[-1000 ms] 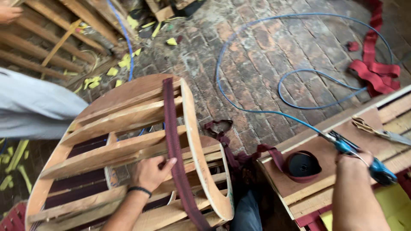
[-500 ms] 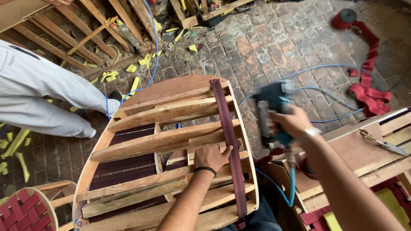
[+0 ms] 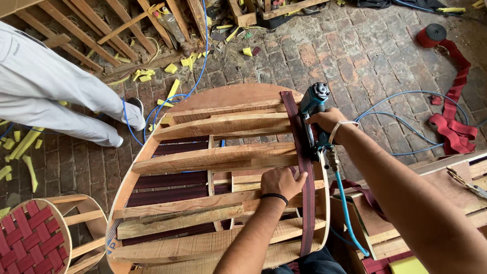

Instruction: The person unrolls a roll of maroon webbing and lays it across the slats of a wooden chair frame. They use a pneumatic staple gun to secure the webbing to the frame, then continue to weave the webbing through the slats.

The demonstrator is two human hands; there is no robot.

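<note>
A curved wooden chair frame (image 3: 203, 127) of slats lies in front of me. A dark maroon webbing strap (image 3: 303, 152) runs down its right side. My left hand (image 3: 281, 182) presses flat on the slats with its fingers against the strap. My right hand (image 3: 327, 121) grips a teal pneumatic staple gun (image 3: 313, 109), held against the strap near the frame's upper right edge. A blue air hose (image 3: 347, 208) hangs from the gun.
Another person's legs in light trousers (image 3: 56, 91) stand at the left. A red webbing roll (image 3: 431, 33) and loose red strap lie at upper right on the brick floor. A round stool with red woven webbing (image 3: 30, 238) sits lower left. Wooden boards lie at right; yellow foam scraps are scattered.
My right hand brought the staple gun from the right-hand boards over to the strap on the frame. The left hand stayed on the slats beside the strap.
</note>
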